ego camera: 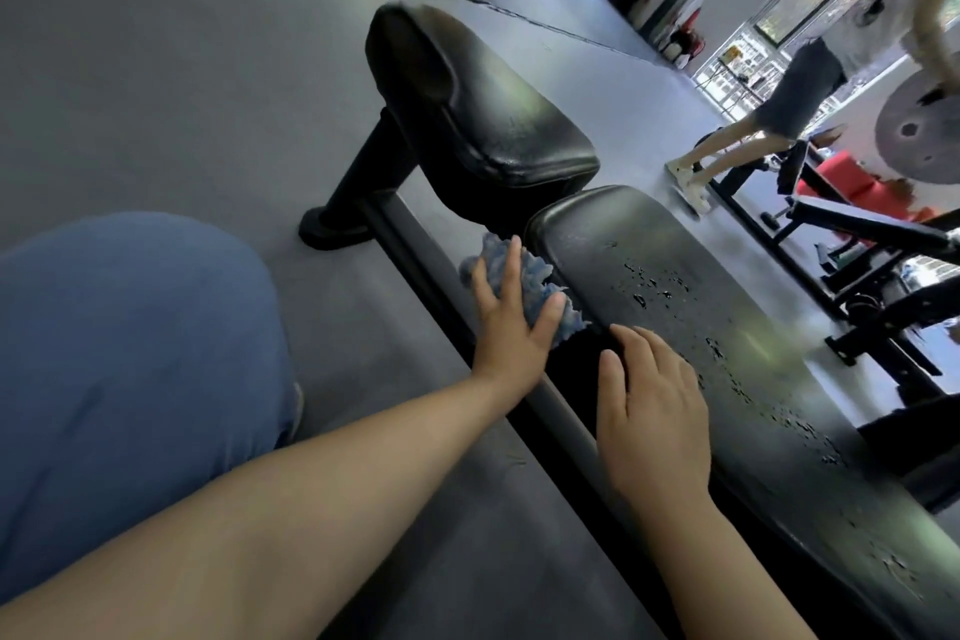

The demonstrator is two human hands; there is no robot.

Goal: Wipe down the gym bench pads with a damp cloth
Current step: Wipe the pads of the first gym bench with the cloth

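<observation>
A black gym bench runs from the lower right toward the middle, with a long back pad (727,327) and a shorter seat pad (483,99) beyond it. Water droplets dot the long pad's top. A blue fluffy cloth (535,276) lies against the near side edge of the long pad, close to the gap between the pads. My left hand (511,322) presses on the cloth with fingers spread and straight. My right hand (649,405) rests flat on the long pad's near edge, holding nothing.
The bench's black frame and foot (337,224) stand on the grey rubber floor. My knee in blue trousers (130,353) is at the left. Another person (769,120) stands at the right near a second bench (872,234) and a weight plate (919,130).
</observation>
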